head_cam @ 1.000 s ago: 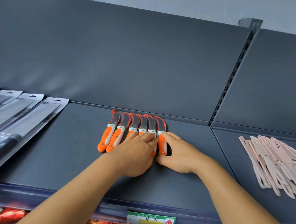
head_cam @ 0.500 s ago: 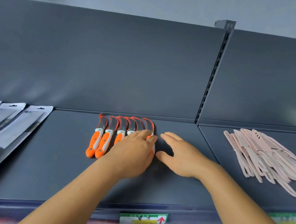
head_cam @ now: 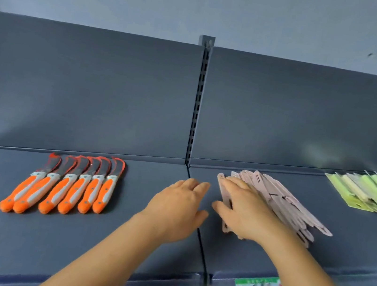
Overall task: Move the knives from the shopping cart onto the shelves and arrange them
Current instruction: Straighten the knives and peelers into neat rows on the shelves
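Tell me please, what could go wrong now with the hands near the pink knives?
1. The right hand lies on the loose, fanned pile of pink knives; a push could scatter them further, perhaps toward the shelf's front edge.
2. The left hand hovers over the seam between the shelves; a knife tip sliding left might catch there.
3. A wide sweep might disturb the neat orange knives.

Even, dim-ish light; soft glare patch on back panel [head_cam: 324, 152] above green packs [head_cam: 372, 194]. Hands slightly motion-blurred. Wide-angle bending at edges, corners soft.
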{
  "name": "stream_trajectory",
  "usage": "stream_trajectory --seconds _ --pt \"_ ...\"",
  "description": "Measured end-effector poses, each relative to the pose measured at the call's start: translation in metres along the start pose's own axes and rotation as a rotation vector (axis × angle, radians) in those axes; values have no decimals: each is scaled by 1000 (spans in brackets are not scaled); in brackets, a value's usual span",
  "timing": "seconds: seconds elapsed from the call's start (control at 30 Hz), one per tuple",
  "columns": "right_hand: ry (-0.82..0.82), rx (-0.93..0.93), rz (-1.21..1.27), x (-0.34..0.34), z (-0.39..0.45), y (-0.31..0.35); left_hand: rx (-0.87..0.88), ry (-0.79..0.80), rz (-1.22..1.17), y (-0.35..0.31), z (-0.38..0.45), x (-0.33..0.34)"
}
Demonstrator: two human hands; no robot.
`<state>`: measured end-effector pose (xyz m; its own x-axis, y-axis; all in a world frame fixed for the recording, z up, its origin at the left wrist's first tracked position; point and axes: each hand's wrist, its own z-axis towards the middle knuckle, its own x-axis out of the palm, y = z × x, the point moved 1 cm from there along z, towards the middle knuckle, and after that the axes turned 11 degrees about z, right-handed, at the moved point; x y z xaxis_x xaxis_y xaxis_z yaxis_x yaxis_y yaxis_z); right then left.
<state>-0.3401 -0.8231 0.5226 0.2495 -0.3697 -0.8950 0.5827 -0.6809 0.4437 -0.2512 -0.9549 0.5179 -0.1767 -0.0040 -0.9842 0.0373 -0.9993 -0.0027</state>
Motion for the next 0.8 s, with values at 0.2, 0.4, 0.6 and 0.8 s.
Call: stream_trajectory --seconds 0.2,0.4,0.6,0.8 --pt "155 43 -115 -17 3 -59 -53 115 16 -53 35 25" --pt "172 -40 -105 -20 8 -81 -160 186 18 -65 39 40" --pt "111 -65 -111 -13 10 -77 -260 188 87 -67 41 40" --pt "199 -42 -142 7 8 -62 -295 187 102 -57 40 42"
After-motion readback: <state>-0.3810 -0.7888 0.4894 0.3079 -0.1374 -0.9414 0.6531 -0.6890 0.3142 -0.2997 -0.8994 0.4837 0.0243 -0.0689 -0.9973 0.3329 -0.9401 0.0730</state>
